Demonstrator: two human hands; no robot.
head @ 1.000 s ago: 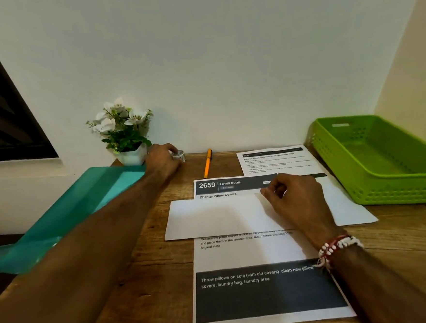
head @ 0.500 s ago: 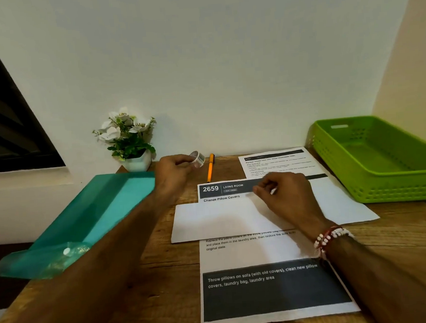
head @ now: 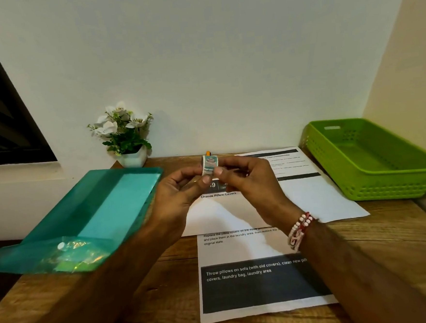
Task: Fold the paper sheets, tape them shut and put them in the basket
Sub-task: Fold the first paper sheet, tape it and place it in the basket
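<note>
A small roll of clear tape [head: 209,164] is held up above the table's middle. My left hand [head: 181,196] pinches it from the left and my right hand [head: 251,184] pinches it from the right. Below the hands lies a folded white sheet [head: 310,200] across a printed sheet [head: 253,284] with dark bands. Another printed sheet [head: 287,161] lies at the back. The green basket [head: 374,172] stands at the right edge of the table, with nothing seen inside it.
A teal plastic folder [head: 85,220] overhangs the table's left edge. A white pot of flowers [head: 127,142] stands at the back left by the wall. An orange pen [head: 207,152] peeks out behind the tape. The wooden table [head: 154,304] meets walls behind and to the right.
My left hand picked the tape roll up from beside the flower pot and carried it right. My right hand left the folded sheet and rose to meet it.
</note>
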